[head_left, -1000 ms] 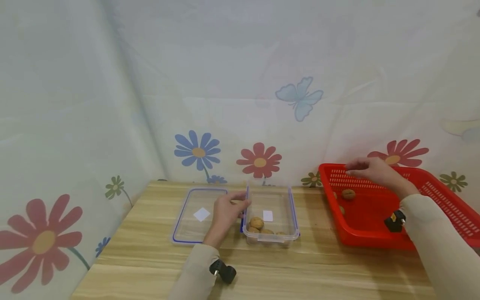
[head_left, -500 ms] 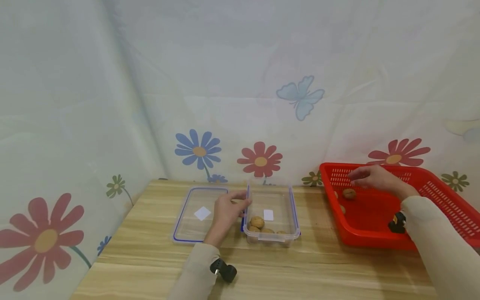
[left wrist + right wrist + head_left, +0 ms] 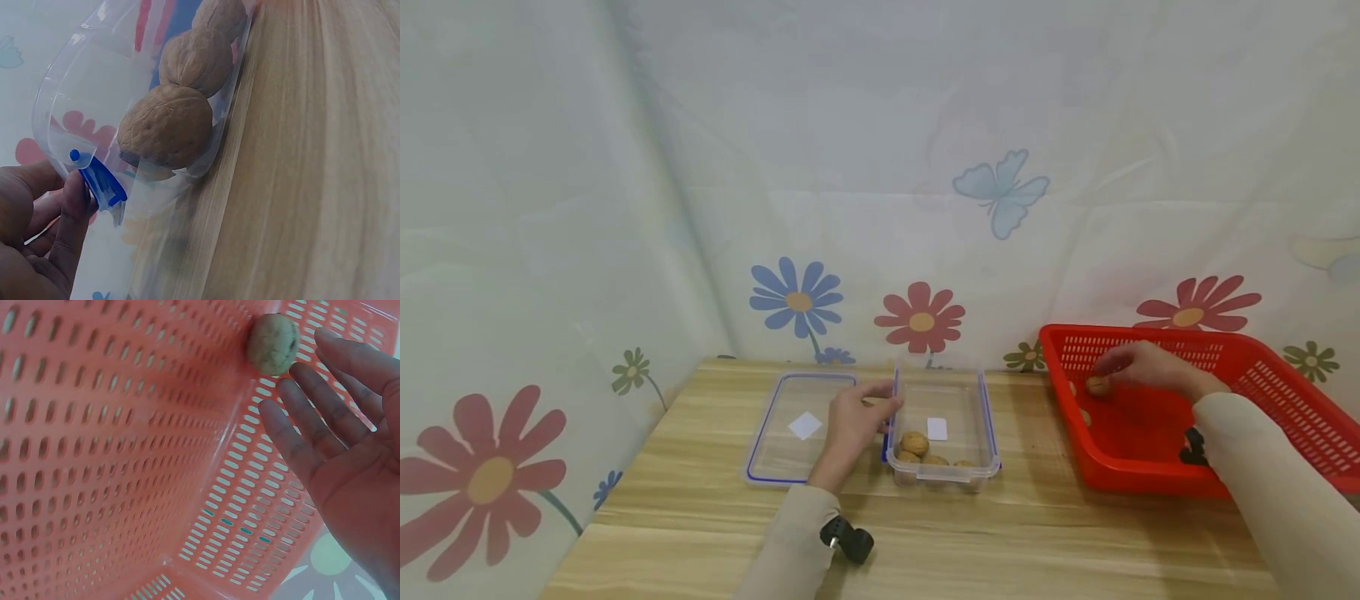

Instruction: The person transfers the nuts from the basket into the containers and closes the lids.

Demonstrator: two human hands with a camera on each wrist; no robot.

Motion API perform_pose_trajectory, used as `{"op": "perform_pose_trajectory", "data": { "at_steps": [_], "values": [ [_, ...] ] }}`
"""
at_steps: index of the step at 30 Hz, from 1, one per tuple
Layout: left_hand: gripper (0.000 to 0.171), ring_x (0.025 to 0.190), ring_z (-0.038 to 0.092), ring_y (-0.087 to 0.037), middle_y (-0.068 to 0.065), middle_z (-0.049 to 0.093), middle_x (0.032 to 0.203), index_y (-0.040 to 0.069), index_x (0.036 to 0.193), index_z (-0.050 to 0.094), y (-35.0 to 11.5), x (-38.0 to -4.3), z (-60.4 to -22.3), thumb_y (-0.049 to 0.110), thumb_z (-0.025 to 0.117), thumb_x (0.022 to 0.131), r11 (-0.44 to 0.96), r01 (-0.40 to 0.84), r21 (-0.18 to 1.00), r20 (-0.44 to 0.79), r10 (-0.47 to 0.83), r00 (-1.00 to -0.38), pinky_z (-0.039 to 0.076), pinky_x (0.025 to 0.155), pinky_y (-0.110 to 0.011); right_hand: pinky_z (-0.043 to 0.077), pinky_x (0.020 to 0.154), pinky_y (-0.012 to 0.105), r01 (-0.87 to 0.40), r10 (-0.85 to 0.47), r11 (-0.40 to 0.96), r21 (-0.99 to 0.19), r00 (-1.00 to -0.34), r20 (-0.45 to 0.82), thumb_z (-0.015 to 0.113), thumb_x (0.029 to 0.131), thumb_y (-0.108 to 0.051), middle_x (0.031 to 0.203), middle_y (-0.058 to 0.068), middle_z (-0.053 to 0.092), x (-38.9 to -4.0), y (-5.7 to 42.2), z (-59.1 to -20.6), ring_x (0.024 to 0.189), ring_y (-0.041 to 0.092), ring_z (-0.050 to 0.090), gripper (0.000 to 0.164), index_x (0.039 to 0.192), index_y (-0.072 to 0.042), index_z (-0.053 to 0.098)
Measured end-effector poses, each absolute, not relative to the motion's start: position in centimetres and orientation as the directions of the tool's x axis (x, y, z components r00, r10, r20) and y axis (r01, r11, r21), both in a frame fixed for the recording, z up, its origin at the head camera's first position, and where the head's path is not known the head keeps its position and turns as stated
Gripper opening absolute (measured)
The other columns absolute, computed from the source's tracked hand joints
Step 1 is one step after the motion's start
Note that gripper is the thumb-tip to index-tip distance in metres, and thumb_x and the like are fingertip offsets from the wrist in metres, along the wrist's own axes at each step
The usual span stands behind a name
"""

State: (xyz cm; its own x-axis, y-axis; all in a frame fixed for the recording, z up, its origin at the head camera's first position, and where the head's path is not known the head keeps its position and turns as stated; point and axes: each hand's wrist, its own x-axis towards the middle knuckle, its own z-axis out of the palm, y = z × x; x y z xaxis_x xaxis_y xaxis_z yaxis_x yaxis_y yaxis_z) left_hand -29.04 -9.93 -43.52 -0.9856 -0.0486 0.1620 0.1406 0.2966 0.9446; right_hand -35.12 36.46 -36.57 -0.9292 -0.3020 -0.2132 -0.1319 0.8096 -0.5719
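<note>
My left hand [image 3: 855,429] pinches the left rim of a clear plastic food box [image 3: 988,417], by its blue-edged latch [image 3: 100,181]. Several walnuts [image 3: 915,442] lie along the near end of the box; the left wrist view shows them through the clear wall. Over on the right, my right hand [image 3: 1142,365] reaches down into a red plastic basket [image 3: 1150,477]. Its fingers [image 3: 306,415] are spread and slightly bent beside a walnut [image 3: 273,345]. That walnut lies on the basket floor, with no grip around it.
A clear lid [image 3: 762,442] with a blue seal lies flat left of the box on the wooden table [image 3: 985,542]. Two more walnuts [image 3: 1085,417] sit by the basket's left wall. A flower-printed curtain [image 3: 865,167] hangs directly behind the table.
My right hand has moved lower into the basket and come up to the walnut. The left hand stays at the box's rim, and the box has not moved.
</note>
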Motion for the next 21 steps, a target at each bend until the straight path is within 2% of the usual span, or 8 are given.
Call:
{"op": "perform_pose_trajectory", "data": {
  "at_steps": [3, 11, 17, 21],
  "values": [
    [0.030, 0.062, 0.071, -0.016, -0.015, 0.077, 0.111, 0.001, 0.121, 0.078, -9.93, -29.08, -43.55, 0.010, 0.083, 0.094, 0.298, 0.140, 0.944, 0.161, -0.048, -0.986, 0.062, 0.059, -0.031, 0.049, 0.102, 0.066, -0.130, -0.302, 0.819, -0.559, -0.926, -0.228, 0.082, 0.096, -0.035, 0.128, 0.016, 0.071, -35.15, 36.18, -36.76, 0.111, 0.033, 0.062, 0.058, 0.139, 0.000, 0.067],
    [0.029, 0.063, 0.071, -0.016, -0.013, 0.077, 0.112, 0.002, 0.122, 0.078, -9.92, -29.01, -43.44, 0.011, 0.082, 0.094, 0.308, 0.125, 0.943, 0.150, -0.057, -0.987, 0.063, 0.061, -0.033, 0.051, 0.101, 0.064, -0.132, -0.309, 0.824, -0.552, -0.920, -0.241, 0.081, 0.097, -0.032, 0.124, 0.014, 0.073, -35.36, 36.33, -37.31, 0.108, 0.030, 0.063, 0.053, 0.138, 0.000, 0.069],
    [0.029, 0.064, 0.071, -0.016, -0.012, 0.077, 0.113, 0.004, 0.122, 0.079, -9.90, -29.05, -43.50, 0.013, 0.082, 0.095, 0.311, 0.116, 0.943, 0.141, -0.058, -0.988, 0.063, 0.062, -0.035, 0.051, 0.103, 0.064, -0.126, -0.308, 0.827, -0.548, -0.917, -0.254, 0.083, 0.095, -0.024, 0.114, 0.009, 0.075, -35.47, 36.44, -37.35, 0.103, 0.028, 0.062, 0.038, 0.125, -0.002, 0.075],
    [0.029, 0.063, 0.071, -0.017, -0.013, 0.077, 0.113, 0.004, 0.122, 0.079, -9.89, -29.02, -43.50, 0.013, 0.083, 0.094, 0.311, 0.119, 0.943, 0.144, -0.058, -0.988, 0.064, 0.063, -0.038, 0.050, 0.104, 0.064, -0.104, -0.298, 0.828, -0.550, -0.914, -0.277, 0.083, 0.094, -0.024, 0.113, 0.008, 0.073, -35.55, 36.35, -37.30, 0.101, 0.027, 0.062, 0.034, 0.120, -0.002, 0.075]
  ]
}}
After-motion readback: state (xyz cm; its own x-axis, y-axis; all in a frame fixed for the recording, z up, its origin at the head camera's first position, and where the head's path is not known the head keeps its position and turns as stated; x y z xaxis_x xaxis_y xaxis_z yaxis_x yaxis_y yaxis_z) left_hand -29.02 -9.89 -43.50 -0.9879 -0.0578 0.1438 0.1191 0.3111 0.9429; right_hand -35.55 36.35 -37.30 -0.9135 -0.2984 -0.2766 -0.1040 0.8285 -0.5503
